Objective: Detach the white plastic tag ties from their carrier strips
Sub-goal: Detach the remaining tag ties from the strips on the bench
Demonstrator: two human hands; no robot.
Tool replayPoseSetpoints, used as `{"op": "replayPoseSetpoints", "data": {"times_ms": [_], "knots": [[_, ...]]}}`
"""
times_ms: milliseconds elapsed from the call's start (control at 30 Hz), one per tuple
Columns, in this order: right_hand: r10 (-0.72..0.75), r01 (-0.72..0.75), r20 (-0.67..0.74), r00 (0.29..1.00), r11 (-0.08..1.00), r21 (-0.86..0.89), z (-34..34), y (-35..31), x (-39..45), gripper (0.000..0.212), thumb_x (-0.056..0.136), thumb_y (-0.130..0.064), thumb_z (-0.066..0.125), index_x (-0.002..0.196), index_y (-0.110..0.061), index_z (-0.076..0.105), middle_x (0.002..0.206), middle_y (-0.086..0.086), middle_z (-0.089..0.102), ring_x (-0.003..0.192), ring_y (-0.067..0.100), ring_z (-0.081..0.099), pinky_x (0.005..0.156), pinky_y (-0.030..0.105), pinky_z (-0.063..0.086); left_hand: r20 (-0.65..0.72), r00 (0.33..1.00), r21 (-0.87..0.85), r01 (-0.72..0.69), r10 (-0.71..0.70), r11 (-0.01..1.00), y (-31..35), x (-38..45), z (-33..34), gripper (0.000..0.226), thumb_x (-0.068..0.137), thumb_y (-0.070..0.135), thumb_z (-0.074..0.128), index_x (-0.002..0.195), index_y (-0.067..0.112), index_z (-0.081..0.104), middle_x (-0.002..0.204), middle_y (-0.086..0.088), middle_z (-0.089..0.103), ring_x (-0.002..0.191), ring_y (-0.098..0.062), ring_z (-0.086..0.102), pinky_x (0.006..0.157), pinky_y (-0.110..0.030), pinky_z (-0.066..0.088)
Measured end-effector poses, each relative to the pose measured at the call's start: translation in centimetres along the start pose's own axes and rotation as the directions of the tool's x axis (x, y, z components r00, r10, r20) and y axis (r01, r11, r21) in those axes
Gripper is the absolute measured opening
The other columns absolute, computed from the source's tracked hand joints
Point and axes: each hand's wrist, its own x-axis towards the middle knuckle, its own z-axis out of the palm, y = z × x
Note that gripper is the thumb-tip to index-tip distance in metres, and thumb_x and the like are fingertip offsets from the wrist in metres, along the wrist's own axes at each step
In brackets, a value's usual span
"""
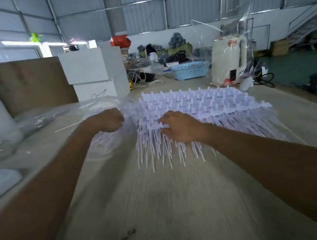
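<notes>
A big stack of white plastic tag ties (202,105) on their carrier strips lies on the pale table (165,200), thin tails pointing toward me. My right hand (181,126) lies on the near left corner of the stack, fingers curled round the end of a carrier strip. My left hand (108,119) is just left of the stack, fingers curled round a bunch of ties and clear plastic film (104,147). The frame is motion-blurred, so the exact grip is unclear.
Clear plastic bags (37,118) lie at the left. Behind stand a brown board (30,83), white foam blocks (93,68), a blue basket (189,70) and a white jug in plastic wrap (228,59). The table's right edge drops to a green floor (292,66).
</notes>
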Motion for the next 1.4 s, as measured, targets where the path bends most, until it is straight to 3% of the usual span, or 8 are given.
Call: {"op": "replayPoseSetpoints", "data": {"times_ms": [233,367,500,667,933,1067,1267,1400], "knots": [[-0.007,0.007,-0.242,0.970,1.000,0.001,-1.3,-0.5,-0.1,0.031,0.098,-0.012,0.054,0.126,-0.015,0.066,0.122,0.013,0.056,0.113,0.032,0.058,0.097,0.043,0.049,-0.361,0.898,0.126,-0.221,0.253,0.967,5.2,-5.5,-2.5,0.020,0.061,0.017,0.039,0.056,0.014,0.058,0.058,-0.003,0.061,0.061,-0.025,0.060,0.064,-0.035,0.053],[-0.042,0.012,-0.299,0.953,0.995,-0.101,-2.4,-0.8,-0.7,0.031,0.100,-0.013,0.053,0.129,-0.017,0.063,0.124,0.012,0.057,0.114,0.033,0.056,0.093,0.046,0.050,-0.527,0.718,0.332,-0.317,0.454,0.888,6.9,-4.7,-1.7,0.029,0.086,0.011,0.042,0.101,0.017,0.067,0.108,-0.007,0.065,0.101,-0.029,0.058,0.080,-0.043,0.048],[-0.126,0.085,-0.413,0.902,0.990,-0.116,-3.9,-0.3,-1.7,0.035,0.099,-0.004,0.055,0.133,-0.013,0.058,0.126,0.010,0.054,0.115,0.030,0.049,0.095,0.047,0.047,-0.224,0.974,0.380,0.069,0.019,0.922,4.4,-3.7,1.4,0.030,0.098,0.018,0.042,0.121,0.018,0.062,0.122,-0.009,0.063,0.110,-0.032,0.060,0.094,-0.047,0.049],[-0.269,0.242,-0.521,0.810,0.963,-0.121,-6.3,-0.9,-3.3,0.034,0.099,-0.008,0.058,0.134,-0.010,0.059,0.130,0.011,0.061,0.122,0.032,0.051,0.102,0.046,0.043,-0.683,0.729,-0.239,-0.154,-0.053,0.959,5.2,-4.0,1.2,0.022,0.100,0.017,0.049,0.110,0.017,0.069,0.114,-0.008,0.066,0.094,-0.023,0.065,0.080,-0.033,0.048],[-0.171,0.323,-0.770,0.614,0.945,0.047,-12.2,-2.2,-7.4,0.027,0.097,-0.005,0.061,0.123,-0.007,0.064,0.111,0.007,0.069,0.102,0.022,0.059,0.090,0.038,0.049,-0.311,0.935,-0.940,-0.276,0.170,-0.203,10.7,-6.0,-2.2,0.057,0.104,0.059,0.025,0.136,0.024,0.056,0.131,-0.008,0.066,0.122,-0.027,0.063,0.099,-0.048,0.052],[0.170,0.507,-0.779,0.604,0.672,0.540,-16.3,-3.9,-7.9,0.021,0.097,-0.001,0.061,0.117,-0.004,0.063,0.109,0.010,0.071,0.097,0.021,0.066,0.093,0.043,0.056,-0.429,0.890,-0.837,-0.456,0.155,0.303,13.6,-5.3,-3.0,0.050,0.102,0.048,0.049,0.149,0.033,0.041,0.149,0.006,0.050,0.136,-0.016,0.048,0.113,-0.045,0.035],[0.384,0.739,-0.655,0.651,-0.125,0.662,-18.2,-5.2,-8.8,0.017,0.100,-0.001,0.054,0.115,0.007,0.059,0.109,0.022,0.068,0.088,0.024,0.065,0.081,0.038,0.057,-0.677,0.694,-0.633,-0.719,0.245,0.287,18.0,-7.1,-6.1,0.017,0.101,0.026,0.058,0.090,0.019,0.069,0.074,-0.001,0.073,0.064,-0.016,0.071,0.058,-0.020,0.054],[0.250,0.671,-0.630,0.735,-0.135,0.729,-15.9,-0.5,-10.8,0.018,0.098,-0.001,0.056,0.116,-0.002,0.061,0.116,0.015,0.069,0.109,0.026,0.066,0.094,0.036,0.055,-0.481,0.776,-0.544,-0.629,0.408,0.555,15.6,-8.0,-8.5,0.024,0.093,0.043,0.067,0.079,0.023,0.068,0.049,0.006,0.054,0.036,-0.011,0.047,0.036,-0.022,0.038]]}}
